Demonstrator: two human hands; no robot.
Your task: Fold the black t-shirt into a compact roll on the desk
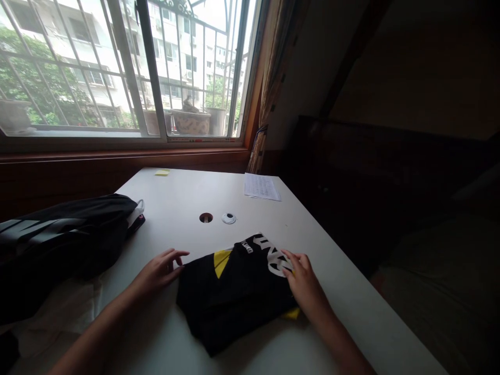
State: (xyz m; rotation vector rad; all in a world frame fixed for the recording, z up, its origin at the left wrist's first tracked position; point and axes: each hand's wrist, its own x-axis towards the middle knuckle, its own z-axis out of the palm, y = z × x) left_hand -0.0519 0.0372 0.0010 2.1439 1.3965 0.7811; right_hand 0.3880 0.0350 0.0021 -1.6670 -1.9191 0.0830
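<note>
A folded black garment (pixel 238 302) with white lettering and yellow patches lies on the white table in front of me. My left hand (pixel 162 268) is at its left edge, fingers apart, the thumb by the cloth; I cannot tell whether it touches. My right hand (pixel 302 278) rests on the garment's right side, beside the big white letters. Its thumb and forefinger are bent with a gap between them, and its other fingers are partly hidden. A bit of yellow cloth shows below the right hand.
Left of me is a heap of black clothing (pixel 78 229) with pale fabric below it. A cable hole (pixel 206 218) and its round white cover (pixel 228 218) are mid-table. Papers (pixel 261 186) and a yellow note (pixel 162 172) lie at the far edge, below a barred window.
</note>
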